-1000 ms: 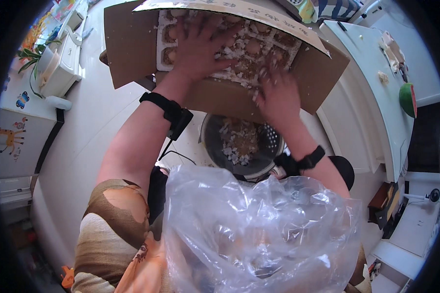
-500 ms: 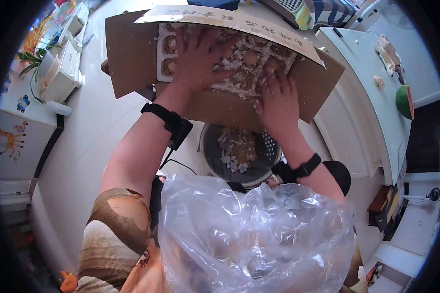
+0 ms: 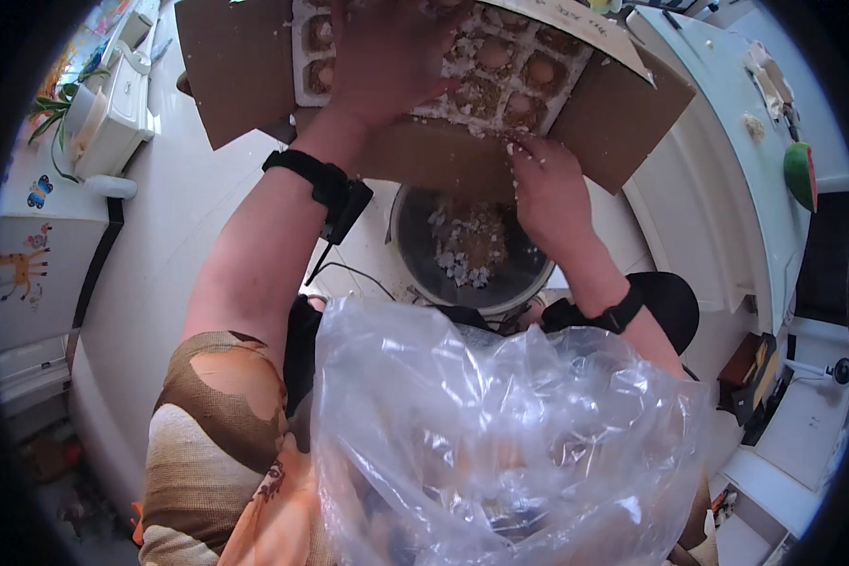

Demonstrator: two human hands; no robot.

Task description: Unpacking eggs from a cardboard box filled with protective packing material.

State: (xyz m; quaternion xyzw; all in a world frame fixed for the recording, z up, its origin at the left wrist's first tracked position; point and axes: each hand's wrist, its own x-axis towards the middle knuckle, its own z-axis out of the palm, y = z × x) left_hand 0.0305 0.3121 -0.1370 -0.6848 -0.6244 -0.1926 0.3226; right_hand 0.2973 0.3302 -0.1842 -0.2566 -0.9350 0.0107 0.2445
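An open cardboard box (image 3: 623, 118) holds a white foam tray (image 3: 304, 47) with brown eggs (image 3: 540, 72) in its pockets, among brown chaff and white crumbs. My left hand (image 3: 387, 61) lies spread over the tray's left part, blurred, hiding several pockets. At the box's near edge is my right hand (image 3: 549, 189), its fingers bent and pressed together, with white crumbs on them. What those fingers pinch, if anything, is hidden. Below the box stands a round dark container (image 3: 424, 274) with grey-white flakes and brown bits inside. A clear plastic bag (image 3: 500, 434) covers my lap.
A white table (image 3: 726, 113) runs along the right, with a cut watermelon (image 3: 800, 177) near its edge. On the left stands a white cabinet (image 3: 123, 123) beside a potted plant (image 3: 55, 118). A black cable (image 3: 358, 274) lies on the floor near the container.
The box sits higher in the picture. My right hand has come off the eggs to the box's near edge, its fingers drawing together. My left hand stays over the tray.
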